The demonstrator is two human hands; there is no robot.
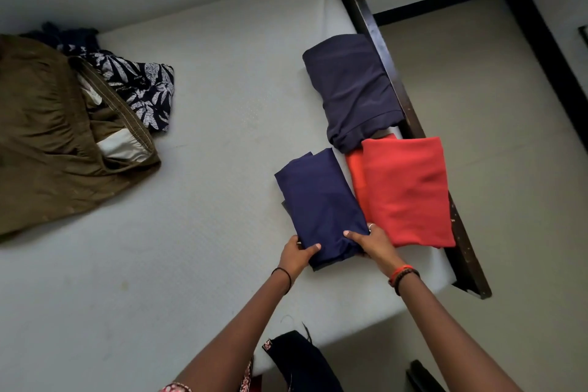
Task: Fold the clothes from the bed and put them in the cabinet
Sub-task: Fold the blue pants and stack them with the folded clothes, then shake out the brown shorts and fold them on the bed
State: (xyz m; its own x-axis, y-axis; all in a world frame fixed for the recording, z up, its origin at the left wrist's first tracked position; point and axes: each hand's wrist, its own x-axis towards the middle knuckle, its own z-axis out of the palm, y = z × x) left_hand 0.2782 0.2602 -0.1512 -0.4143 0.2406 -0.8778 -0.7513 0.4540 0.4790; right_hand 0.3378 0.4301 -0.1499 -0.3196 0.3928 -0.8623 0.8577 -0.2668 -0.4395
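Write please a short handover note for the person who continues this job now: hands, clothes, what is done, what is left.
Left hand and right hand both grip the near end of the folded navy garment on the mattress.
Done: folded red garment beside it on the right, folded dark blue garment farther back.
Left: fold the olive-brown garment and leaf-print garment at the far left; carry everything to the cabinet, not in view.

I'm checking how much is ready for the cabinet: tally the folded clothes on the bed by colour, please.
Navy: 2, the far navy fold and the near navy fold, held by the left hand and right hand.
Red: 1, the red fold.
Total: 3.
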